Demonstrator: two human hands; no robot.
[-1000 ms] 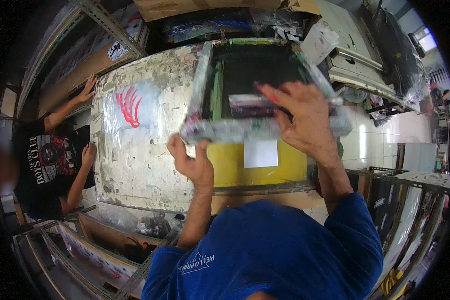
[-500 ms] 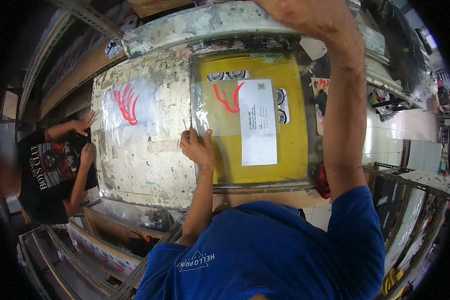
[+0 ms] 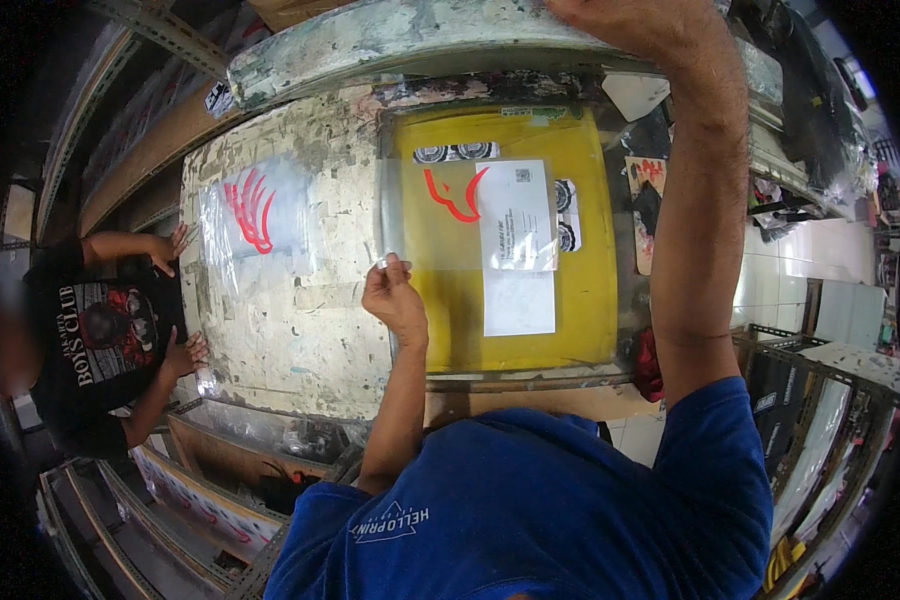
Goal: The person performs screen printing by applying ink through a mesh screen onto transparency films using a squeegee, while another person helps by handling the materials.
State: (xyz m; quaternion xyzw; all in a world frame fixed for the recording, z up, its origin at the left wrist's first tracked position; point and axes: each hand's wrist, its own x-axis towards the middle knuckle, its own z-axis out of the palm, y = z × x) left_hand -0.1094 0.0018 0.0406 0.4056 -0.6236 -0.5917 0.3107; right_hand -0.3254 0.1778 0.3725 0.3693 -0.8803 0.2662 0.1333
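Observation:
My left hand [image 3: 397, 305] pinches the lower left corner of a clear plastic sheet [image 3: 440, 245] that bears a red curved marking [image 3: 460, 203]. The sheet lies across a yellow panel [image 3: 460, 330] and overlaps the upper part of a white printed paper [image 3: 518, 300]. At the top edge, my right hand [image 3: 635, 25] reaches over a long paint-stained bar [image 3: 450, 48]; its fingers run out of the picture. Black-and-white round prints [image 3: 455, 152] show above the paper, and more prints [image 3: 567, 215] lie at its right.
Left of the panel is a worn, pale board [image 3: 300, 330] with another clear sheet bearing red strokes [image 3: 250, 210]. A co-worker in a black shirt [image 3: 110, 340] rests both hands at its left edge. Metal racks [image 3: 140, 520] stand at lower left, shelves [image 3: 820, 400] at right.
My left fingers have closed on the sheet's corner, and the sheet has shifted slightly. My right hand has moved a little to the right. The co-worker's nearer hand has slid down the board edge.

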